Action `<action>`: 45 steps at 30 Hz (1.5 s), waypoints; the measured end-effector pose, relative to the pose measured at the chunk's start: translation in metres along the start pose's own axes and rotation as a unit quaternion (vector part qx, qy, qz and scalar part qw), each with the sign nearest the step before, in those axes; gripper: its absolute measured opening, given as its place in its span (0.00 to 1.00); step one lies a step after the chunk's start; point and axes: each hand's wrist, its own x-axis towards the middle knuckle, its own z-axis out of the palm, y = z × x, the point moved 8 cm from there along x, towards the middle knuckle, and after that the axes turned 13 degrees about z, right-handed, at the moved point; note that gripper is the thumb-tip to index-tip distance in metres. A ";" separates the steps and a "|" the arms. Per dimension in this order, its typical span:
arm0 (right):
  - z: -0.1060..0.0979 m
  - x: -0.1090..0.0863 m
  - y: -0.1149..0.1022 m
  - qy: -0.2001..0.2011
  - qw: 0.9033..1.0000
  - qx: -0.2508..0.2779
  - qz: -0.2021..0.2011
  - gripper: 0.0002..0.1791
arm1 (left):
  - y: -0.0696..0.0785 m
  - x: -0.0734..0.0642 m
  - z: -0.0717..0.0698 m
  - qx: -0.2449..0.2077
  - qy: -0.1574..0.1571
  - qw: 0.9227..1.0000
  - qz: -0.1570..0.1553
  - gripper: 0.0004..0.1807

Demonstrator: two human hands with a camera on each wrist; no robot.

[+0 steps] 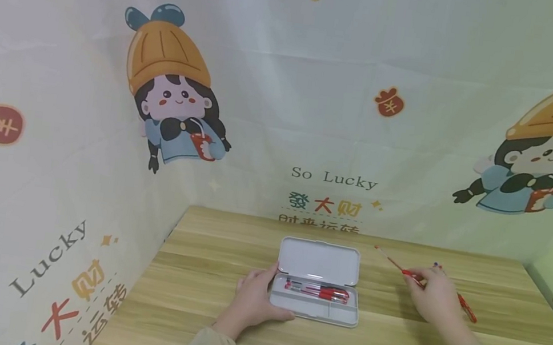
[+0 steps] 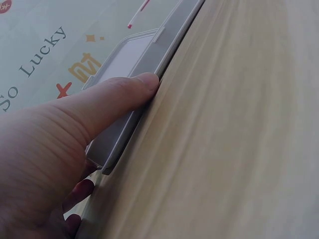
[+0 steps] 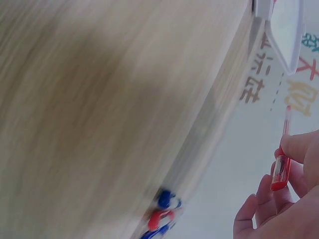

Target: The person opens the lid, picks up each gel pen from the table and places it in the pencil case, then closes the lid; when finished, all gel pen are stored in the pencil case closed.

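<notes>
An open pencil case point(image 1: 291, 305), pale grey-white, lies on the table with its lid point(image 1: 319, 260) tilted back. Inside its rear compartment are pens point(image 1: 326, 294) with red and black parts. My left hand point(image 1: 257, 297) grips the left end of the case; the thumb point(image 2: 144, 82) lies against its front edge, and the other fingers are partly hidden. To the right of the case, my right hand point(image 1: 432, 292) pinches a slim red pen point(image 3: 281, 169) between thumb and fingers, above the table. The pen's thin end points up and left, toward the back.
Beside and partly behind my right hand lie more pens: a red one point(image 1: 467, 308) and, farther back, blue and red pen ends point(image 3: 164, 211). The wooden table point(image 1: 209, 256) meets a printed cloth backdrop point(image 1: 263, 107) at the back.
</notes>
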 end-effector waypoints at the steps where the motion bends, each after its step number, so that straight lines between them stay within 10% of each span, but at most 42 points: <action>1: 0.001 -0.001 -0.002 -0.004 1.000 -0.002 0.001 0.11 | 0.000 0.000 0.000 -0.001 0.000 1.000 0.000 0.75; 45: 0.098 -0.030 -0.124 -0.150 0.985 -0.015 -0.087 0.06 | 0.004 -0.002 -0.003 -0.005 -0.006 1.000 -0.004 0.74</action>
